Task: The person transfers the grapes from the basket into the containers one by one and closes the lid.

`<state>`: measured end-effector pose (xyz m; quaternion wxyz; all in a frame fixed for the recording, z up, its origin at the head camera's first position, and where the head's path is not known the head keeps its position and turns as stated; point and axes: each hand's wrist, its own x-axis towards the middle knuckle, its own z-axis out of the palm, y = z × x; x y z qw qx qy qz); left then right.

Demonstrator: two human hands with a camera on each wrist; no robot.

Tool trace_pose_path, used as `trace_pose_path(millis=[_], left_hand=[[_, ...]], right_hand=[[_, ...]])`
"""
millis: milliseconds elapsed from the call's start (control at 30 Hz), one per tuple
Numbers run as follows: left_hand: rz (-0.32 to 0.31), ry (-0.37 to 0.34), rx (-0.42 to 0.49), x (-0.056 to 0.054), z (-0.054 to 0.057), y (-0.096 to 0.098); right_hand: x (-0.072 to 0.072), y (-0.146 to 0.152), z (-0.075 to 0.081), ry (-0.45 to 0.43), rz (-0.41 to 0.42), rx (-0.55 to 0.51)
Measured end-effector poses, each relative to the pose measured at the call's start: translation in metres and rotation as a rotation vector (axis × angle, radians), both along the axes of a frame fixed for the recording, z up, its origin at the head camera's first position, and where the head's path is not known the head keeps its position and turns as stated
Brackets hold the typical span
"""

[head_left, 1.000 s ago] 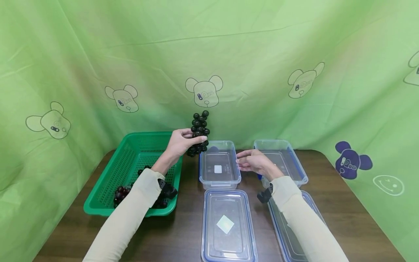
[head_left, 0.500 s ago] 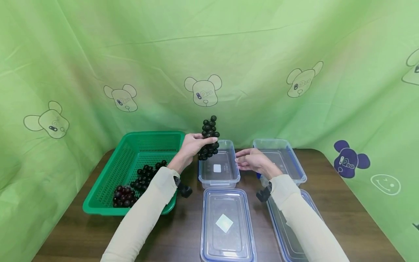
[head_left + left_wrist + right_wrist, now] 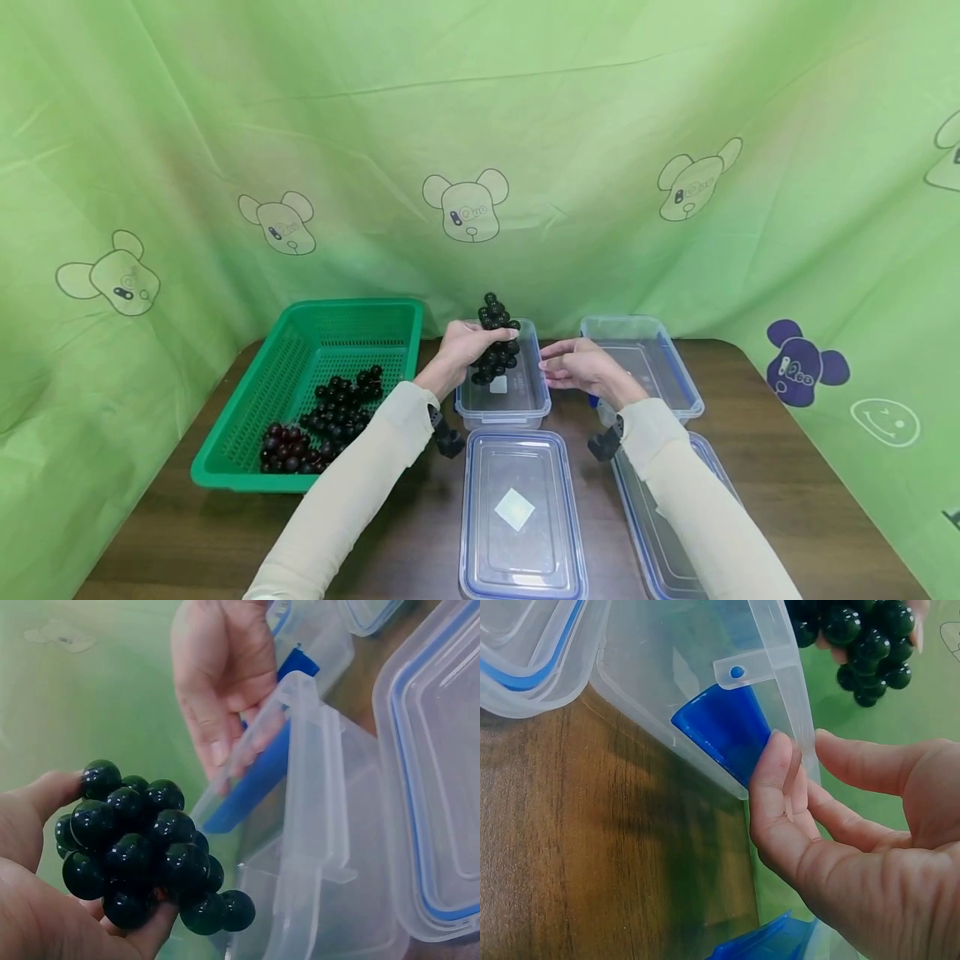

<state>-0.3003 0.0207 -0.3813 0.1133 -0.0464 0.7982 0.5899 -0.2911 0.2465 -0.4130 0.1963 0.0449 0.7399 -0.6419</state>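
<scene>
A bunch of dark grapes (image 3: 497, 343) is gripped by my left hand (image 3: 459, 352) over the clear container (image 3: 504, 422). In the left wrist view, its glossy round grapes (image 3: 131, 855) sit between thumb and fingers beside the container's wall. At the container's right side is my right hand (image 3: 581, 371). Seen from the right wrist, a bent finger touches the blue clip (image 3: 724, 731), and another fingertip is right at the rim. Several more dark and reddish grape bunches (image 3: 341, 408) lie in the green basket (image 3: 240, 425) on the left.
A second clear container (image 3: 686, 392) stands to the right, beyond my right hand. A blue-edged lid (image 3: 517, 550) lies in front of the middle container, and another lid (image 3: 648, 533) is partly under my right sleeve. A green curtain (image 3: 480, 108) hangs behind the brown table (image 3: 787, 467).
My left hand has carried the grape bunch rightward from beside the basket, then lower over the middle container. My right hand has stayed at the container's side.
</scene>
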Motion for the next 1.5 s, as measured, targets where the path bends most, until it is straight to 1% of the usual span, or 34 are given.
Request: trace_pose_path(millis=[200, 333, 467, 633, 733, 833, 1067, 1300, 1400, 1433, 1500], left_hand=[[0.007, -0.042, -0.058, 0.001, -0.008, 0.007], [0.015, -0.052, -0.107, 0.001, -0.012, 0.011], [0.016, -0.052, -0.137, 0.002, -0.015, 0.015], [-0.017, -0.059, -0.168, 0.004, -0.017, 0.02], [-0.025, -0.056, -0.192, 0.006, -0.018, 0.022], [-0.037, -0.039, -0.212, 0.008, -0.019, 0.025], [-0.105, 0.0, -0.307, 0.011, -0.021, 0.03], [-0.136, 0.01, -0.367, 0.011, -0.021, 0.03], [-0.151, 0.026, -0.392, 0.011, -0.022, 0.031], [-0.162, 0.028, -0.409, 0.012, -0.022, 0.031], [-0.206, 0.036, -0.453, 0.013, -0.022, 0.031]], right_hand=[[-0.001, 0.001, 0.0, 0.001, 0.001, 0.0], [-0.001, 0.0, -0.001, -0.002, 0.0, -0.002], [-0.002, 0.0, -0.002, -0.008, 0.0, -0.005], [-0.002, 0.0, -0.004, -0.009, 0.008, -0.002], [-0.001, 0.0, -0.002, -0.006, 0.016, 0.0], [-0.001, 0.0, -0.001, -0.001, 0.016, -0.001], [-0.001, 0.0, 0.0, 0.0, 0.015, -0.004], [0.0, 0.0, 0.002, -0.003, 0.015, -0.001], [0.0, 0.0, 0.002, -0.003, 0.019, 0.002], [0.0, 0.0, 0.002, -0.007, 0.014, 0.002], [0.0, 0.0, 0.002, -0.009, 0.011, 0.007]])
